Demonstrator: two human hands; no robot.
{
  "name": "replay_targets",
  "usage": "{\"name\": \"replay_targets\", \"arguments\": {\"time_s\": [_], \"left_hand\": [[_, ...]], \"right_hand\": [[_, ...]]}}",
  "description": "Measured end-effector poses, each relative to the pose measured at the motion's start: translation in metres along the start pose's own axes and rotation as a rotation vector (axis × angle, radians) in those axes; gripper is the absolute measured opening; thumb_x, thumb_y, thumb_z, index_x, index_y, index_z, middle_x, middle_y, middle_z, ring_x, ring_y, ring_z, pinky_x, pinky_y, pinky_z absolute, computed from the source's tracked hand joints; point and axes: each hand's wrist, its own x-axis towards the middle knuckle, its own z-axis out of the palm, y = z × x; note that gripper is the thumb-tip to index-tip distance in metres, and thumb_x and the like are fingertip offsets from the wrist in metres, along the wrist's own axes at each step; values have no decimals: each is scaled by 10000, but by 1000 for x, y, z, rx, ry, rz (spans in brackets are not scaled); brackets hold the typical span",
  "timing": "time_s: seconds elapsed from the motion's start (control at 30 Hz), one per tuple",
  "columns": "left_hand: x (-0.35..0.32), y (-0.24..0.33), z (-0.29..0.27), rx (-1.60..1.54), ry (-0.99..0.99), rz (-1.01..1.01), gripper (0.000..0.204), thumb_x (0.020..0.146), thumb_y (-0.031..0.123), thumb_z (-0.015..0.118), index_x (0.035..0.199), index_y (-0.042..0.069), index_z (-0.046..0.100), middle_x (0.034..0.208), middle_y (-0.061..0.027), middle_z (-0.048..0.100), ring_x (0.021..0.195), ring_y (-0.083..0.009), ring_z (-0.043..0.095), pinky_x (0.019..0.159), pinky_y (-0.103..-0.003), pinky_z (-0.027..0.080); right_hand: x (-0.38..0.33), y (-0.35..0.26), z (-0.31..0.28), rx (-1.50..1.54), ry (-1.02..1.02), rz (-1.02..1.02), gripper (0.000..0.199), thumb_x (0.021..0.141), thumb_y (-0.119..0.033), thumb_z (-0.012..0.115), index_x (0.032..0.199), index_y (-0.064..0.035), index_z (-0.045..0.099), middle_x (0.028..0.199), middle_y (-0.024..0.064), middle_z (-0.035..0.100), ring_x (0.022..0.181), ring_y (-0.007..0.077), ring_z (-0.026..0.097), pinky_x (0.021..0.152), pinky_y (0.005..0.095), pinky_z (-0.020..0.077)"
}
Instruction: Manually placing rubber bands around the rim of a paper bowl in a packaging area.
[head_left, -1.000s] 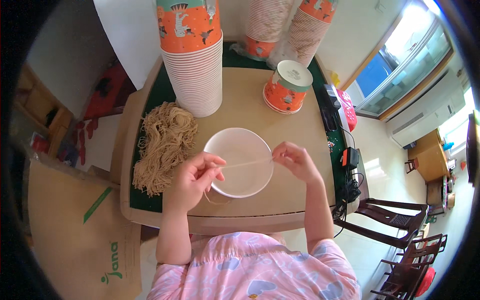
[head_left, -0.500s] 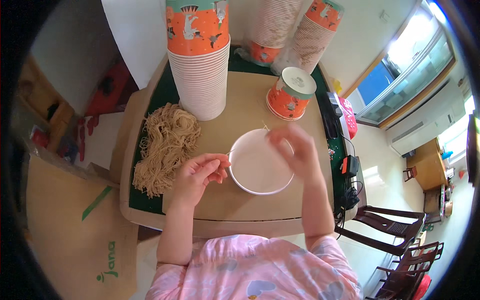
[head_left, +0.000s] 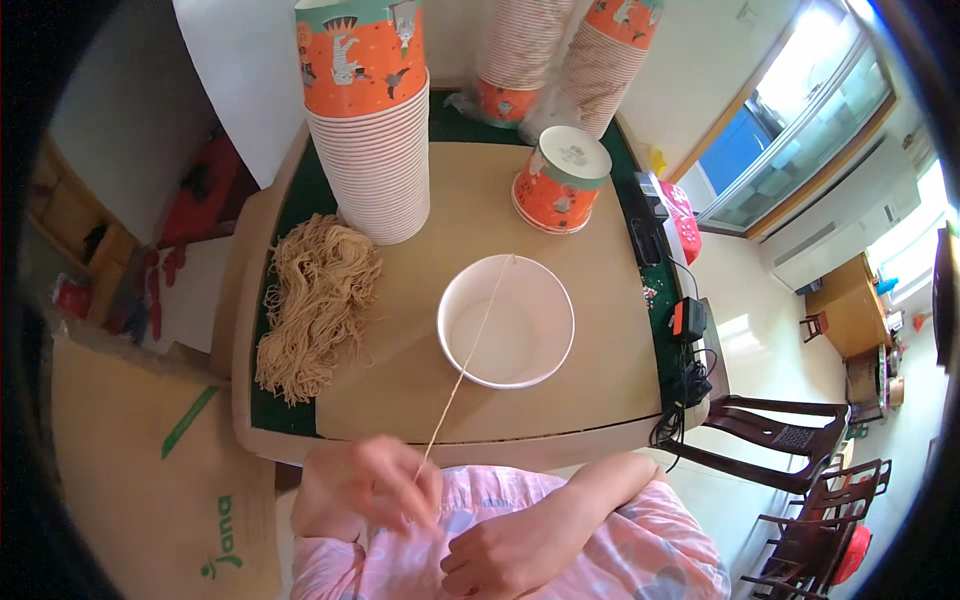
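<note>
An open white paper bucket stands upright on the cardboard, its inside facing up. A thin tan string runs from its far rim across the opening and down to my left hand. That hand is blurred at the table's near edge, its fingers apparently closed on the string. Close to my pink shirt, my right hand has curled fingers; what they hold, if anything, is hidden. A loose bundle of tan strings lies at the left of the table.
A tall stack of orange-patterned buckets rises at the far left. A short upside-down stack sits far right, with plastic-wrapped stacks behind. Cables and a black adapter line the right edge. A brown chair stands beyond.
Both hands have pulled back from the bucket toward my body. The string now stretches over the bucket's opening to my left hand.
</note>
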Motion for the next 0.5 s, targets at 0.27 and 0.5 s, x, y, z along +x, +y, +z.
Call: {"name": "replay_targets", "arguments": {"time_s": [0.27,0.5], "left_hand": [[8,24,35,451,-643,277,153,840,141,613,973,69,635,738,-60,532,608,-217,576,471,-319,438],[6,35,38,536,-614,267,140,790,119,561,907,70,621,699,-52,534,541,-195,559,435,-313,419]], "right_hand": [[3,-15,1,-214,36,98,315,781,-259,550,991,-31,602,785,95,556,743,269,552,635,383,433],[18,-30,2,-482,-137,310,326,792,-229,538,1014,4,592,841,110,587,781,247,572,650,392,437]]}}
